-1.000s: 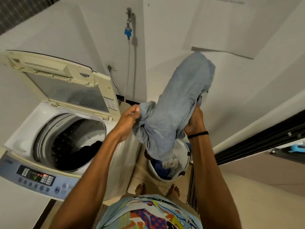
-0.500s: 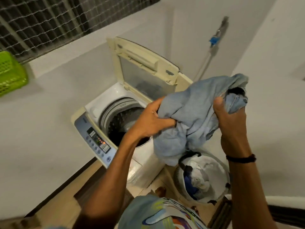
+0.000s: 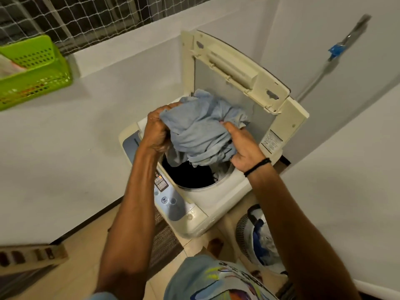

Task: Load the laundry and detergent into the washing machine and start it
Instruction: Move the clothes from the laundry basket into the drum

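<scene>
Soft matt blue cloth (image 3: 201,128); glossy cream plastic washer lid (image 3: 236,68); perforated green plastic basket (image 3: 36,68).

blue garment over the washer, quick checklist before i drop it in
1. Lid raised clear of the opening: ok.
2. Blue garment over the drum opening: ok, its lower folds hang into it.
3. Left hand and right hand both grip the garment: ok.
4. Room left in the drum: cannot tell, it is dark inside.
5. Laundry basket emptied: not ok, clothes lie in it.
</scene>
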The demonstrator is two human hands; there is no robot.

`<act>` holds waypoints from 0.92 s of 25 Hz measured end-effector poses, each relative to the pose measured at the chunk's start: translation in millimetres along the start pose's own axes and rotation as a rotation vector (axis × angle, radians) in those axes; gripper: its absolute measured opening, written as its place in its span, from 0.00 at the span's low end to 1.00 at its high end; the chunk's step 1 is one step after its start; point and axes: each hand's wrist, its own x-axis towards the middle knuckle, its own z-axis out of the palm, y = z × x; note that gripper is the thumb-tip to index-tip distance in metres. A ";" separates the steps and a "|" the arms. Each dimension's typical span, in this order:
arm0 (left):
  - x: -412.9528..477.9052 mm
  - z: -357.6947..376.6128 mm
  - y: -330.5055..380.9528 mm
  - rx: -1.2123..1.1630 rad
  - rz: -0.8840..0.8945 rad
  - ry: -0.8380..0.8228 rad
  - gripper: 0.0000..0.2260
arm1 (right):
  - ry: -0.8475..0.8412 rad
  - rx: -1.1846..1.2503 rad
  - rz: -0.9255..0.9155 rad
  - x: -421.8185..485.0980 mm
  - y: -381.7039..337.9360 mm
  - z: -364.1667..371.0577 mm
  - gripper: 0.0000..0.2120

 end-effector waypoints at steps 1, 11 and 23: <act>4.9 -4.8 -7.7 0.004 -0.017 0.017 0.11 | 0.049 -0.054 -0.018 12.7 1.8 4.5 0.15; 24.0 -74.7 -136.5 1.263 -0.558 -0.101 0.33 | 0.126 -0.539 0.182 104.5 81.3 -30.2 0.23; -38.9 73.0 -197.3 0.904 -0.133 -0.016 0.11 | 0.443 -0.348 0.186 43.5 117.5 -157.2 0.03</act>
